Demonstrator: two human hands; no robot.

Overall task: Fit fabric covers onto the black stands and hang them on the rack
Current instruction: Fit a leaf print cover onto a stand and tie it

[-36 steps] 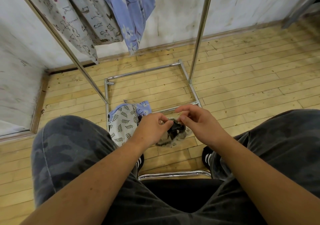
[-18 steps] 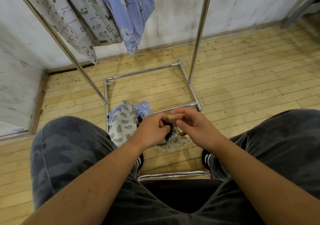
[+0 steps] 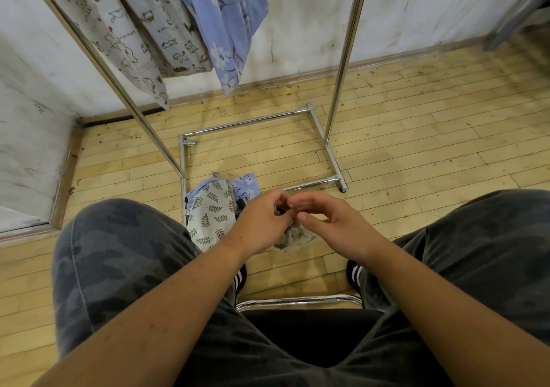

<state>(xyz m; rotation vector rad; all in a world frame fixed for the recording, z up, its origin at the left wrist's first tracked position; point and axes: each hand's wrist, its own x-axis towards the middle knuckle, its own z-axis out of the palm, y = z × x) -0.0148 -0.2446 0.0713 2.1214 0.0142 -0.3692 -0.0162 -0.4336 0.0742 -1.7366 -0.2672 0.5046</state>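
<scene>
Grey-patterned fabric cover [image 3: 293,239] hangs bunched under my hands, between my knees, above the floor. My left hand [image 3: 262,223] and right hand [image 3: 330,223] each pinch its edge, grip curled tight; I should stretch it evenly and work it down. The black stand is hidden behind my fingers, so I cannot judge its seating.

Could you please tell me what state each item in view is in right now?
grey cover: bunched, loose end hanging down.
left hand: curled, gripping the grey cover.
right hand: fingers curled, pinching the same cover.
leaf-print cover: crumpled on the floor.
blue floor cover: crumpled beside it.
cat-print covers: hanging, tops out of view.
blue hanging cover: hanging, top out of view.
rack: upright.
</scene>
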